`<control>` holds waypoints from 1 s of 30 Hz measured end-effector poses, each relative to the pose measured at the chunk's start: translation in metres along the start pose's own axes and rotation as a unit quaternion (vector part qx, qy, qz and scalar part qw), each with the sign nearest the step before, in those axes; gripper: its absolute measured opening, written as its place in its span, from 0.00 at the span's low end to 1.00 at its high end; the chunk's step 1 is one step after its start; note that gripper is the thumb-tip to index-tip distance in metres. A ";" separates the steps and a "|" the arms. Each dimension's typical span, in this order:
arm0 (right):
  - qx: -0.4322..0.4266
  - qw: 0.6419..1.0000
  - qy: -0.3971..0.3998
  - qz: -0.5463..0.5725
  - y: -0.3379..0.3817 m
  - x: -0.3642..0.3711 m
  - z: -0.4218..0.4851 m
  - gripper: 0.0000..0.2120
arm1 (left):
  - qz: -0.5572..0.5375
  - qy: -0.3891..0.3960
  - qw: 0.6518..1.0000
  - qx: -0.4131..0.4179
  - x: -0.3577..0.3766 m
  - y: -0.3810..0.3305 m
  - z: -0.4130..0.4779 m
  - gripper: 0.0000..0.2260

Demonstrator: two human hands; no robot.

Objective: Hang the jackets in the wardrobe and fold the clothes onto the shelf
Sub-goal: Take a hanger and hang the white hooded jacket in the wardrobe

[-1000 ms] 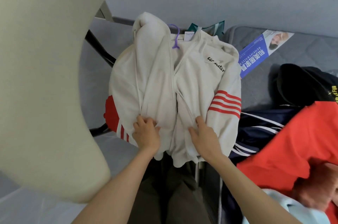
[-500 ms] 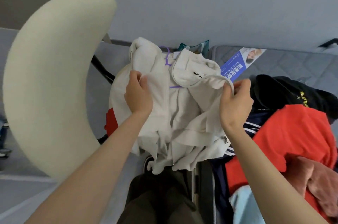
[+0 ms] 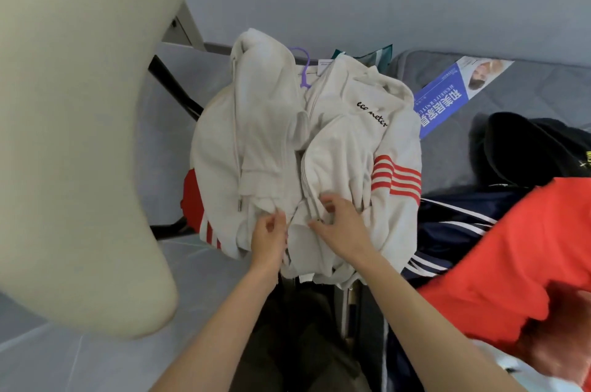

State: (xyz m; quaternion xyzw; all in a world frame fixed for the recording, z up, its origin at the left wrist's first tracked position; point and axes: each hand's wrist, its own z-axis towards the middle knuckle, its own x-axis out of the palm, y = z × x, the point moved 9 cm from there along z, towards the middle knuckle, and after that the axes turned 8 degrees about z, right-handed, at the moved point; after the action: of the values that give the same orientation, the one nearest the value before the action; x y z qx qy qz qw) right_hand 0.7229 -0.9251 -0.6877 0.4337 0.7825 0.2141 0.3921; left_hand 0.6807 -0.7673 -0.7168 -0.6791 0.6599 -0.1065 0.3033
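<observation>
White hooded jacket [image 3: 339, 148] on purple hanger [image 3: 307, 70], flat on near-left edge of grey mattress [image 3: 527, 97]. Left hand [image 3: 268, 238] and right hand [image 3: 343, 231] pinch its zipper edges at near hem.

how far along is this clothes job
Done: the purple hanger sits in the neck of the white jacket. In hand: left hand and right hand pinch its zip edges near the hem. Left: hanging it up; the navy garment, red garment and black garment lie unfolded beside it.
</observation>
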 end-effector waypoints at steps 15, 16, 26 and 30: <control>-0.125 0.984 -0.116 -0.045 0.021 -0.014 -0.041 0.07 | -0.308 0.058 0.938 -0.151 0.005 -0.019 0.029 0.13; -0.101 0.990 -0.073 -0.068 0.009 0.002 -0.038 0.04 | -0.309 0.064 0.937 -0.148 0.003 -0.019 0.030 0.13; 0.257 0.876 -0.110 0.393 -0.065 0.043 -0.051 0.15 | -0.320 0.099 0.939 -0.075 -0.028 -0.005 0.012 0.09; 0.313 0.820 -0.120 0.464 -0.066 0.046 -0.055 0.14 | -0.320 0.112 0.938 -0.075 -0.026 0.002 0.010 0.10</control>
State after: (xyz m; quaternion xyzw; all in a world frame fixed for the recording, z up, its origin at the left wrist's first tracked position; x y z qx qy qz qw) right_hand 0.6307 -0.9213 -0.7194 0.8671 0.4604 0.0610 0.1801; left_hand 0.6819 -0.7394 -0.7195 -0.8587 0.4435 -0.2235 0.1261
